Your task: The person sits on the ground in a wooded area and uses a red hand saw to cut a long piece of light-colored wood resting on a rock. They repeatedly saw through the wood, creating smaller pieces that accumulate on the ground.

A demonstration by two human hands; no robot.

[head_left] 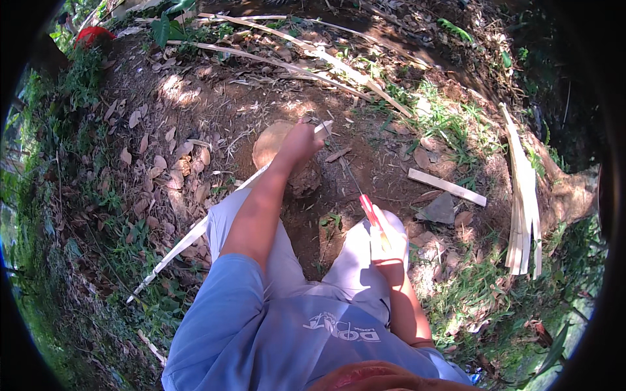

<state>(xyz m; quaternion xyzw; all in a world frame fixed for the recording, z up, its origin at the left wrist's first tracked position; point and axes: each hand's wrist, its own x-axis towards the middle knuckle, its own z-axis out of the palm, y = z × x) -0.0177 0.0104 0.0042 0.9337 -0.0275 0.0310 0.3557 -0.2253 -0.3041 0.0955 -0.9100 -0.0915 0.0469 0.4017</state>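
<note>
Pale strip [182,251] passes through left hand [298,144], short tip beyond fist, long tail slanting down-left. Left fist closed around strip, above stump [267,144]; forearm [259,212] hides part. Right hand [390,242] wrapped around handle of red-handled tool [368,210]; thin blade near strip's tip, contact unclear. Rightward: short slat [448,187], grey stone [438,209], strip bundle [521,202]. Long strips [336,63] lie ahead.

White printed lettering [343,329], large with smaller characters close by, is carried across the front of the blue shirt [287,345], near six o'clock in the head view.
</note>
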